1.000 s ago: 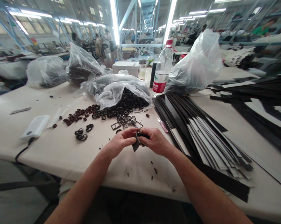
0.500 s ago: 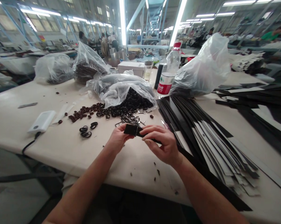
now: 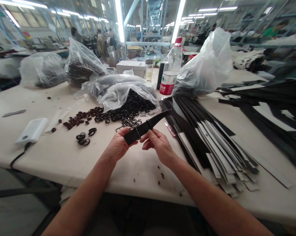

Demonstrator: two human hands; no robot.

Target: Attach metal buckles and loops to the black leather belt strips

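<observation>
A black belt strap [image 3: 148, 126] is raised above the white table [image 3: 64, 157], its far end pointing up and right. My left hand [image 3: 118, 146] grips its near end, where a metal buckle and a loop sit. My right hand [image 3: 157, 144] pinches the strap just right of the loop. Behind the hands lies a small heap of metal buckles [image 3: 130, 122]. Dark belt loops [image 3: 113, 113] spill from a clear plastic bag [image 3: 123, 91].
A stack of black straps [image 3: 212, 137] fans out on the right. A water bottle [image 3: 169, 75], a jar and plastic bags [image 3: 207, 68] stand at the back. A white power bank [image 3: 31, 131] with a cable lies at left. Other people work far behind.
The strap has been drawn out and lifted, so a longer length now shows, slanting up to the right. Both hands stay on it near the buckle end.
</observation>
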